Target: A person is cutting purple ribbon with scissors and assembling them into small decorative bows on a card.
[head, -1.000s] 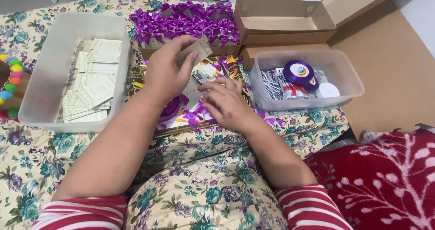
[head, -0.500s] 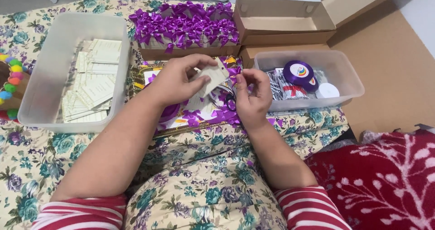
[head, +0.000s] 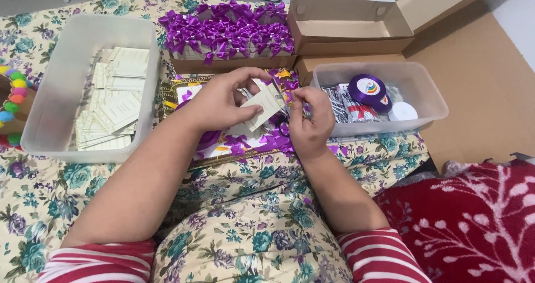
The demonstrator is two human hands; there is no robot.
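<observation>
Matt paper card (head: 261,105), glossy satin ribbon bows (head: 225,29), translucent smooth plastic tub (head: 423,102), matt cardboard box (head: 356,29).

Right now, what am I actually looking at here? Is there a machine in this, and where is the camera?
There is no machine, only a person's two bare hands. The single camera sits on that person's head and looks down, so you see their arms and lap from above. The left hand holds a small cream card by its lower edge, and the right hand pinches the card's top edge. Beneath lies a floral cloth. To the left stands a clear tub of more cream cards; to the right a smaller clear tub with a purple ribbon spool. Farther back sit a batch of purple bows and an open cardboard box. A red patterned blanket lies lower right.
</observation>
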